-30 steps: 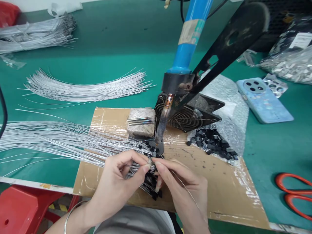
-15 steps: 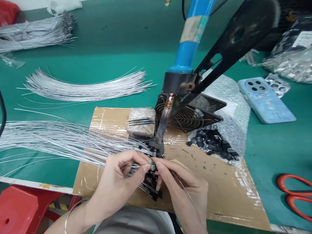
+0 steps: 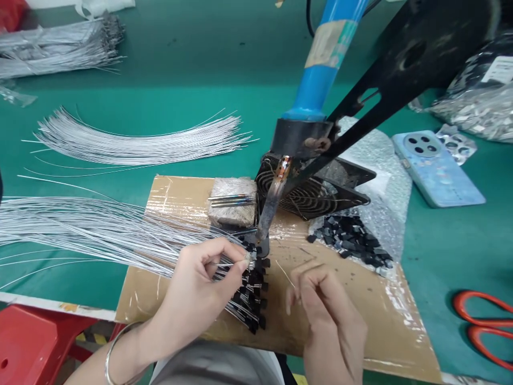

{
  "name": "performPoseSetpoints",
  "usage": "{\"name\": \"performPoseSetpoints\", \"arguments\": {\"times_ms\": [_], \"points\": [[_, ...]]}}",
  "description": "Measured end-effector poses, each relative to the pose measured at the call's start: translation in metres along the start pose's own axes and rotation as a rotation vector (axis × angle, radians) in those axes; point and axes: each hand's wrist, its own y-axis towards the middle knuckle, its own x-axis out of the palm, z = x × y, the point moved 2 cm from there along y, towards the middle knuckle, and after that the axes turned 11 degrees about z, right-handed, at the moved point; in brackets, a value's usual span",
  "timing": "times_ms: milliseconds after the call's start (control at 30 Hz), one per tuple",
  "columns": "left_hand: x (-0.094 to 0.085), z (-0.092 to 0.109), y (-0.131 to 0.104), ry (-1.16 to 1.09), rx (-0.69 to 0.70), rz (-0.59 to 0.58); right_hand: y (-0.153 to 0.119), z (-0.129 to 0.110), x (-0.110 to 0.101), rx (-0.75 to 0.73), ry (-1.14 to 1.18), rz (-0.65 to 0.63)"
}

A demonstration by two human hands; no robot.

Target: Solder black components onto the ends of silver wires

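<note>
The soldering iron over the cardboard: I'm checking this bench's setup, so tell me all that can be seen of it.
The soldering iron has a blue handle with a taped band, running up out of frame. A black collar clamps it to a dark metal arm, so it hangs tilted. Its discoloured, scorched-looking metal shaft slopes down-left to a dark tip just above the taped cardboard, in front of the small fan. The left hand pinches wires close beside the tip; whether they touch is unclear.

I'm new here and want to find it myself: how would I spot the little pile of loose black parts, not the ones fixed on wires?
Start at the blue-handled soldering iron clamped above the cardboard sheet. Just right of its tip, in front of the black fan, lies bubble wrap carrying the loose black parts. Unlike the black pieces near the left hand, these have no silver wires attached.
</note>
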Motion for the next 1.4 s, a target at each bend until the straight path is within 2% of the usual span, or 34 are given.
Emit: {"name": "performPoseSetpoints", "arguments": {"times_ms": [100, 167, 700, 1000, 1400], "points": [[0.001, 0.002, 0.002, 0.004, -0.006, 0.002, 0.003, -0.005, 0.003, -0.131, -0.005, -0.006], [0.001, 0.004, 0.003, 0.016, -0.002, 0.008, 0.003, -0.008, 0.005, -0.152, 0.028, -0.001], [0.0, 0.015, 0.011, -0.018, 0.027, 0.033, 0.007, -0.009, 0.012, -0.065, 0.102, 0.009], [0.002, 0.016, 0.014, -0.039, 0.01, 0.038, 0.007, -0.014, 0.014, 0.055, 0.173, 0.034], [0.001, 0.02, 0.016, -0.056, 0.012, 0.047, 0.011, -0.015, 0.014, 0.019, 0.166, 0.024]]}}
